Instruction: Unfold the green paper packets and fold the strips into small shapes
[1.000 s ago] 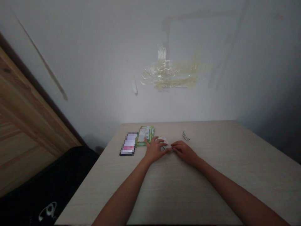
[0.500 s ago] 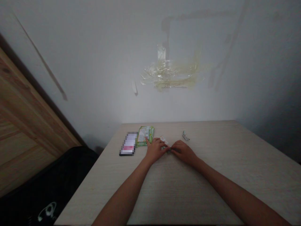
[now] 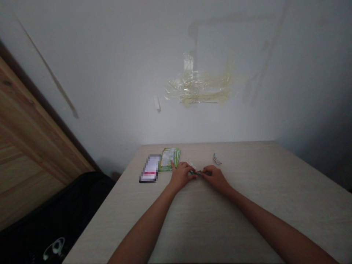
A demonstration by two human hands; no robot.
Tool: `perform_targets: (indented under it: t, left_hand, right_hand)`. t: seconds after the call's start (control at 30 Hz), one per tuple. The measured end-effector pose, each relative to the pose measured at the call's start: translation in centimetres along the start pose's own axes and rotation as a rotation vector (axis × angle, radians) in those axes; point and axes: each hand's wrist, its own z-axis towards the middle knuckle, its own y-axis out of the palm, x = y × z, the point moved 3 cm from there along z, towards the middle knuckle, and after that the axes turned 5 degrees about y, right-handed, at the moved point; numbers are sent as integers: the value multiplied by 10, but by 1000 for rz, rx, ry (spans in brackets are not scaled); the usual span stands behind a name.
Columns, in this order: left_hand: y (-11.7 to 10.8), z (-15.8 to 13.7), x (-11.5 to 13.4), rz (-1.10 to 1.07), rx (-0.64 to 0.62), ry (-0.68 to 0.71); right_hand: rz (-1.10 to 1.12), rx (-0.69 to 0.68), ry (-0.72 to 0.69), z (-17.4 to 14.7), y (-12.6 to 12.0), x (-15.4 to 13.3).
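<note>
My left hand [image 3: 180, 176] rests low over the table, its thumb and fingertips closed on a thin dark strip [image 3: 198, 173] too small to identify. From the other side my right hand [image 3: 215, 176] pinches the strip's other end, with its fingers bent. Just beyond my left fingertips lies a small white printed piece [image 3: 191, 165], partly hidden by the hand. Green-and-white printed packets [image 3: 168, 158] lie stacked beside my left hand, whose raised finger overlaps their near edge.
A phone [image 3: 150, 168], its screen blurred out, lies left of the packets. A crumpled small wrapper [image 3: 217, 159] sits behind my right hand. The pale wood table [image 3: 192, 227] meets a wall [image 3: 123, 91] bearing clear tape [image 3: 198, 88]. A black bag [image 3: 63, 209] stands at left.
My fingertips have drawn slightly apart, and more of the thin dark strip shows between them. The packets, phone and wrapper stay in place.
</note>
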Motion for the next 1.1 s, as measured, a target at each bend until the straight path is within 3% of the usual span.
perform_targets:
  t: [0.23,0.43,0.6,0.83,0.97,1.1]
  left_hand:
    - [2,-1,-1,49,15,-52]
    - [3,0,-5,154,66,-188]
    - [-1,0,-5,192,103,-273]
    - [2,-1,-4,163,70,-137]
    - [7,-2,-4,143,17,-91]
    - [9,-3,-4,116,-19,-74]
  right_hand:
    - [-2,33,20,-1,0,5]
    - [1,116,-3,0,-4,6]
    - [-128,162,-18,-1,-11,4]
    - [-381,85,-177,-1,-11,1]
    - [-341,69,-273,-1,-10,4]
    - [-262,-56,-329,-1,-12,0]
